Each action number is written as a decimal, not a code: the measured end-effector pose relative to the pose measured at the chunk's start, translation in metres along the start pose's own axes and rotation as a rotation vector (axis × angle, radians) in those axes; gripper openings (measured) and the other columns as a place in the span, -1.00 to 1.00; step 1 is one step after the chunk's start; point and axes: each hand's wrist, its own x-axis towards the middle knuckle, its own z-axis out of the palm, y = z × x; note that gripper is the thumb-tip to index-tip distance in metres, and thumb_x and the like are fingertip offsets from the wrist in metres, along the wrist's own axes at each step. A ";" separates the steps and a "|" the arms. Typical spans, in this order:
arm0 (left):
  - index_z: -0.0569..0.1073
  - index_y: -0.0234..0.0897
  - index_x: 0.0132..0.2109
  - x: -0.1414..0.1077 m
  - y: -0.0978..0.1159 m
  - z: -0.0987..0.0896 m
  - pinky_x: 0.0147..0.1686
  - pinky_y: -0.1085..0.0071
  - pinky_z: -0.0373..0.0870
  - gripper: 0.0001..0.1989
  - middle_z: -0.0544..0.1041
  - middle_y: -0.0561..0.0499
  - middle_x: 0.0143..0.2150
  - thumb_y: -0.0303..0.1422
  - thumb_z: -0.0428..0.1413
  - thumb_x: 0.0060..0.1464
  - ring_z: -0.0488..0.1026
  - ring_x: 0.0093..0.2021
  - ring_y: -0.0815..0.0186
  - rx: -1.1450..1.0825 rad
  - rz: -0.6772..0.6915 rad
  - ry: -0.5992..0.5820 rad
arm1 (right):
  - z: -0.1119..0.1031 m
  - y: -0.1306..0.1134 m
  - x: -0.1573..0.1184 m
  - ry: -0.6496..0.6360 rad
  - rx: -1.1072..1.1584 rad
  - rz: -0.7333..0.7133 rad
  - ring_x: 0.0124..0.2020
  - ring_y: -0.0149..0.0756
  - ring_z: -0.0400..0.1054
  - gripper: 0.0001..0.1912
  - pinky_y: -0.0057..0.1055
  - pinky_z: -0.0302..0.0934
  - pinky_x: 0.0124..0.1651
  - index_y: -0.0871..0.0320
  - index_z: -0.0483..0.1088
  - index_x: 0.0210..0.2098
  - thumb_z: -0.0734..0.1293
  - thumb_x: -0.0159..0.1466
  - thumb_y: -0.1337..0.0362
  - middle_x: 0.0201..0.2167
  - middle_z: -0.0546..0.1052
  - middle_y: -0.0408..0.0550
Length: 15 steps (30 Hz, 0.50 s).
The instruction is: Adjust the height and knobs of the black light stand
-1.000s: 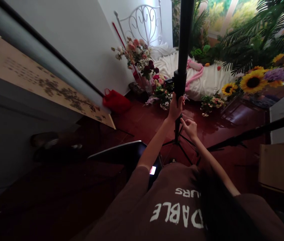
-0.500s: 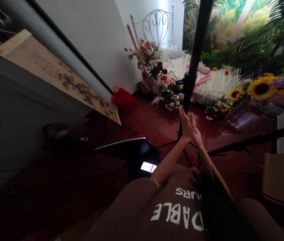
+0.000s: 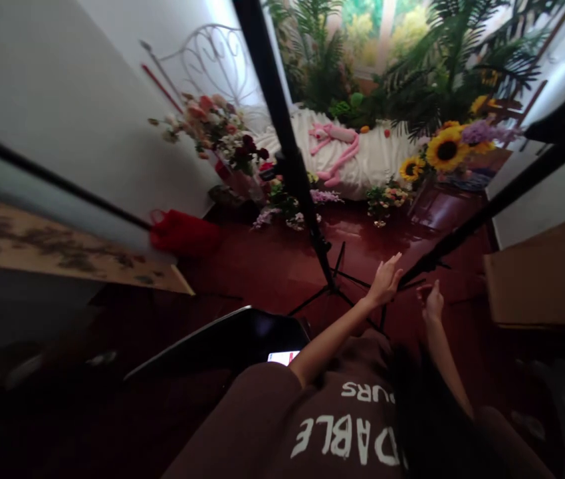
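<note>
My left hand [image 3: 385, 282] is held out in front of my body with its fingers stretched and nothing in them. To its right, a small gap away, my right hand [image 3: 433, 303] has its fingers apart and holds nothing. A dark stand pole [image 3: 287, 150] rises beyond my left hand, its tripod legs [image 3: 335, 287] spread on the floor. Another black pole [image 3: 492, 209] slants in from the right and passes behind both hands; whether either touches it I cannot tell. A lit phone [image 3: 282, 358] lies by my left forearm on a dark flat surface [image 3: 257, 332].
A white-draped bed [image 3: 382, 159] bears a pink plush toy [image 3: 335, 136]. Flower bunches [image 3: 213, 126] and sunflowers [image 3: 447, 152] stand around it. On the left are a red bag [image 3: 183, 233] and a painted scroll [image 3: 63, 239]. A cardboard box [image 3: 546, 273] is at right.
My hands were pressed together beside the stand pole; now they are apart, the right one further right. The view has turned to the right, so the room's things appear shifted left.
</note>
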 end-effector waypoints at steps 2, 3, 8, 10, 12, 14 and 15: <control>0.03 -0.19 0.45 0.017 0.001 0.019 0.46 0.05 0.03 -0.40 0.20 -0.20 0.46 -0.11 -0.17 0.36 0.16 0.46 0.17 -0.112 0.083 -0.103 | -0.019 -0.015 0.004 0.130 0.118 0.011 -0.77 -0.44 0.17 -0.31 -0.49 -0.09 -0.73 0.06 0.24 -0.52 0.15 0.11 -0.47 -0.71 0.44 -0.14; 0.02 -0.22 0.44 0.026 0.002 0.028 0.45 0.10 0.07 -0.39 0.19 -0.22 0.45 -0.11 -0.15 0.36 0.16 0.46 0.18 -0.160 0.119 -0.134 | -0.027 -0.024 0.006 0.152 0.154 0.004 -0.77 -0.45 0.17 -0.32 -0.50 -0.10 -0.73 0.07 0.27 -0.49 0.19 0.09 -0.46 -0.68 0.46 -0.14; 0.20 -0.27 0.34 0.071 0.007 0.067 0.38 0.17 0.17 -0.47 0.41 -0.24 0.27 -0.13 -0.09 0.34 0.27 0.38 0.17 -0.232 0.154 -0.103 | -0.051 -0.067 0.023 -0.015 0.001 -0.062 -0.75 -0.45 0.19 -0.35 -0.52 -0.19 -0.71 0.12 0.40 -0.34 0.34 0.05 -0.38 -0.60 0.54 -0.07; 0.29 -0.28 0.25 0.083 0.008 0.075 0.25 0.20 0.31 -0.56 0.51 -0.23 0.11 -0.17 -0.07 0.34 0.43 0.21 0.17 -0.210 0.131 -0.102 | -0.053 -0.079 0.031 -0.089 -0.078 -0.034 -0.74 -0.45 0.19 -0.39 -0.52 -0.21 -0.70 0.17 0.43 -0.38 0.38 0.08 -0.32 -0.60 0.54 -0.03; 0.33 -0.30 0.16 0.090 0.007 0.079 0.11 0.24 0.39 -0.63 0.54 -0.20 -0.01 -0.20 -0.05 0.33 0.51 0.03 0.20 -0.175 0.113 -0.105 | -0.053 -0.088 0.037 -0.153 -0.123 0.041 -0.74 -0.47 0.18 -0.43 -0.52 -0.23 -0.70 0.21 0.47 -0.40 0.39 0.12 -0.25 -0.60 0.54 0.00; 0.33 -0.31 0.11 0.092 0.005 0.079 -0.01 0.30 0.42 -0.67 0.54 -0.17 -0.08 -0.22 -0.05 0.33 0.52 -0.11 0.25 -0.141 0.107 -0.107 | -0.054 -0.093 0.040 -0.215 -0.110 0.125 -0.72 -0.50 0.18 -0.49 -0.53 -0.22 -0.70 0.23 0.49 -0.38 0.41 0.13 -0.17 -0.57 0.54 -0.03; 0.32 -0.32 0.10 0.092 0.005 0.079 -0.05 0.32 0.42 -0.68 0.54 -0.17 -0.09 -0.23 -0.05 0.33 0.51 -0.15 0.27 -0.129 0.111 -0.109 | -0.055 -0.095 0.041 -0.245 -0.085 0.155 -0.70 -0.52 0.17 -0.52 -0.54 -0.20 -0.69 0.22 0.50 -0.36 0.41 0.13 -0.14 -0.57 0.53 -0.06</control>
